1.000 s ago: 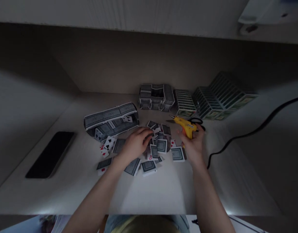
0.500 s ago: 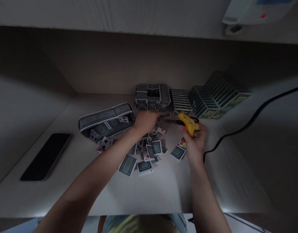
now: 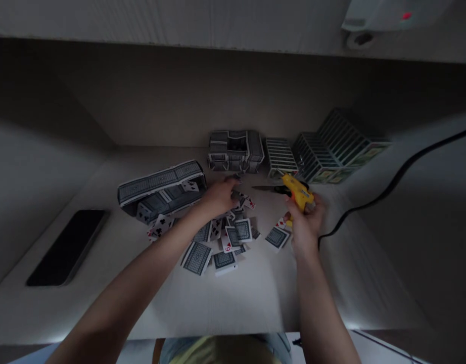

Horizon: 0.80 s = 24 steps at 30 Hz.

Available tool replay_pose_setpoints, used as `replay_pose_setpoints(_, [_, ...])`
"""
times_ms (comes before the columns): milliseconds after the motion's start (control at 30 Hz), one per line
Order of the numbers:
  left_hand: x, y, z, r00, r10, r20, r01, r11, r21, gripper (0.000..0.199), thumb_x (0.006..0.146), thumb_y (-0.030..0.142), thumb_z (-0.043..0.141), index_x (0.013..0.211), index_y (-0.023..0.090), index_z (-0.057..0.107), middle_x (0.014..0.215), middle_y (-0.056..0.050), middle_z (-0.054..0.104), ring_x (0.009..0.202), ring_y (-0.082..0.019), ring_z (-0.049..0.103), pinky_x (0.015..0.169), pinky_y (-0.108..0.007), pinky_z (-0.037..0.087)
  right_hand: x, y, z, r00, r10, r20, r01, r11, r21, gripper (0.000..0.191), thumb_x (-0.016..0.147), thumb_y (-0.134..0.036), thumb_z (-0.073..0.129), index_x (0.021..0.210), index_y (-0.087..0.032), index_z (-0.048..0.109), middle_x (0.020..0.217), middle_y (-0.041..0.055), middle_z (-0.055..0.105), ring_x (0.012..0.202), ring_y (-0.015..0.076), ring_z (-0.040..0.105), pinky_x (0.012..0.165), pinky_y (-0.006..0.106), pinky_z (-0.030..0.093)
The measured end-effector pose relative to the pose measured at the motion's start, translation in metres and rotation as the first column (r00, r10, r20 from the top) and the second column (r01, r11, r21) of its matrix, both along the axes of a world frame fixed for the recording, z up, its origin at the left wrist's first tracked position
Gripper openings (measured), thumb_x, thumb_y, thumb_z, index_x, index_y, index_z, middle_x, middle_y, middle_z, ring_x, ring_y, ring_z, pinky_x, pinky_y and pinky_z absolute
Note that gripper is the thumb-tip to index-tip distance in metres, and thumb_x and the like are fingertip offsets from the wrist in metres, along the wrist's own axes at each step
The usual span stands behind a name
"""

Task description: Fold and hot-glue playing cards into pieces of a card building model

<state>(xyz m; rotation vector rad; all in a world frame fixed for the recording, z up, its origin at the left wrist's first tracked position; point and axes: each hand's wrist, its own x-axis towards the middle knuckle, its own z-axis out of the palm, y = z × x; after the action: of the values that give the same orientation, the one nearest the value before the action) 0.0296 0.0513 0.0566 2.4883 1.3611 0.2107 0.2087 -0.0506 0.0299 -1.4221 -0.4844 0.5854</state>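
Observation:
My right hand (image 3: pixel 307 217) is wrapped round a yellow glue gun (image 3: pixel 299 193), its nozzle end pointing up and left. My left hand (image 3: pixel 220 197) reaches over the far side of a scattered pile of playing cards (image 3: pixel 244 229), its fingers apart and curved; a small dark piece shows by its fingertips. Scissors (image 3: pixel 265 188) lie between the hands, their handles partly behind the glue gun. Left of my left hand sits a long hollow box made of cards (image 3: pixel 160 184), with loose cards at its front. A small stack of cards (image 3: pixel 277 237) lies beside my right hand.
A bag-like card model (image 3: pixel 236 150) stands at the back wall. To its right are striped card boxes (image 3: pixel 281 155), stepping up to a taller one (image 3: pixel 350 136). A black phone (image 3: pixel 68 247) lies at left. A black cord (image 3: pixel 395 182) runs in from the right.
My left hand has drawn back left from the scissors, and its fingers have spread. The scissors now lie uncovered at the blade. My right hand keeps the glue gun in nearly the same place.

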Motion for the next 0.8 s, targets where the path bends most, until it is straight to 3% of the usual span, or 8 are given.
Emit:
replay_pose_setpoints(100, [0.0, 0.002, -0.005, 0.995, -0.086, -0.046, 0.083, 0.995, -0.051, 0.043, 0.067, 0.029, 0.064, 0.108, 0.02, 0.059, 0.109, -0.006, 0.061, 0.101, -0.021, 0.056, 0.086, -0.028, 0.044, 0.003, 0.0, 0.002, 0.997, -0.064, -0.044, 0.065, 0.998, 0.001, 0.072, 0.059, -0.036, 0.073, 0.119, -0.027, 0.034, 0.085, -0.0028, 0.056, 0.041, 0.0042, 0.043, 0.036, 0.019, 0.037])
replay_pose_setpoints(267, [0.004, 0.008, -0.01, 0.998, -0.016, -0.058, 0.016, 1.0, 0.004, 0.019, 0.073, 0.023, 0.057, 0.089, 0.019, 0.065, 0.098, -0.007, 0.063, 0.089, -0.019, 0.06, 0.078, -0.027, 0.045, 0.004, -0.001, 0.003, 0.992, -0.052, -0.113, 0.053, 0.999, 0.009, 0.07, 0.057, -0.039, 0.074, 0.115, -0.027, 0.037, 0.085, -0.0049, 0.056, 0.04, 0.0033, 0.043, 0.034, 0.018, 0.037])
replay_pose_setpoints(433, [-0.002, 0.0, 0.007, 0.996, 0.068, 0.057, -0.077, 0.979, 0.186, 0.021, 0.082, 0.021, 0.046, 0.095, 0.018, 0.061, 0.1, -0.009, 0.06, 0.09, -0.02, 0.059, 0.076, -0.03, 0.046, 0.003, -0.001, 0.002, 0.997, -0.013, -0.074, 0.013, 1.0, 0.009, 0.066, 0.058, -0.036, 0.074, 0.113, -0.027, 0.039, 0.084, -0.0048, 0.056, 0.038, 0.0031, 0.043, 0.033, 0.018, 0.037])
replay_pose_setpoints(467, [-0.005, -0.005, 0.014, 0.996, 0.029, 0.086, -0.045, 0.98, 0.195, 0.022, 0.081, 0.022, 0.047, 0.099, 0.018, 0.06, 0.102, -0.008, 0.059, 0.094, -0.021, 0.057, 0.079, -0.031, 0.045, 0.002, -0.001, 0.002, 0.998, -0.01, -0.068, 0.01, 1.0, 0.008, 0.066, 0.058, -0.037, 0.074, 0.113, -0.027, 0.039, 0.084, -0.0046, 0.056, 0.038, 0.003, 0.043, 0.033, 0.018, 0.037])
replay_pose_setpoints(533, [-0.013, -0.018, 0.025, 0.98, -0.144, 0.135, 0.131, 0.986, 0.104, 0.026, 0.08, 0.028, 0.053, 0.104, 0.02, 0.059, 0.108, -0.007, 0.057, 0.1, -0.019, 0.055, 0.085, -0.03, 0.043, 0.001, -0.002, 0.002, 0.998, 0.002, -0.069, -0.002, 1.0, 0.005, 0.067, 0.058, -0.038, 0.073, 0.115, -0.026, 0.039, 0.084, -0.0042, 0.057, 0.038, 0.003, 0.043, 0.033, 0.018, 0.037])
replay_pose_setpoints(633, [-0.026, -0.038, 0.029, 0.875, -0.467, 0.127, 0.481, 0.869, -0.114, 0.042, 0.065, 0.035, 0.07, 0.106, 0.029, 0.06, 0.121, -0.002, 0.05, 0.113, -0.021, 0.046, 0.094, -0.032, 0.039, -0.002, -0.002, 0.003, 0.995, 0.028, -0.095, -0.028, 1.0, -0.004, 0.071, 0.058, -0.039, 0.074, 0.117, -0.026, 0.038, 0.083, -0.0046, 0.057, 0.037, 0.0032, 0.043, 0.031, 0.017, 0.036])
replay_pose_setpoints(700, [-0.031, -0.047, 0.022, 0.854, -0.515, 0.074, 0.52, 0.84, -0.152, 0.042, 0.062, 0.027, 0.073, 0.103, 0.032, 0.063, 0.126, 0.0, 0.047, 0.118, -0.023, 0.04, 0.096, -0.035, 0.036, -0.004, -0.002, 0.002, 0.994, 0.046, -0.103, -0.046, 0.999, -0.002, 0.073, 0.057, -0.039, 0.075, 0.118, -0.027, 0.037, 0.082, -0.0053, 0.057, 0.037, 0.0031, 0.043, 0.031, 0.017, 0.035])
replay_pose_setpoints(800, [-0.032, -0.047, 0.009, 0.862, -0.505, 0.04, 0.506, 0.858, -0.09, 0.014, 0.07, 0.019, 0.065, 0.08, 0.028, 0.07, 0.117, 0.001, 0.054, 0.112, -0.021, 0.046, 0.096, -0.034, 0.036, -0.005, -0.001, 0.002, 0.993, 0.062, -0.102, -0.063, 0.998, -0.002, 0.073, 0.057, -0.037, 0.075, 0.118, -0.027, 0.037, 0.081, -0.006, 0.057, 0.036, 0.0029, 0.044, 0.033, 0.017, 0.037])
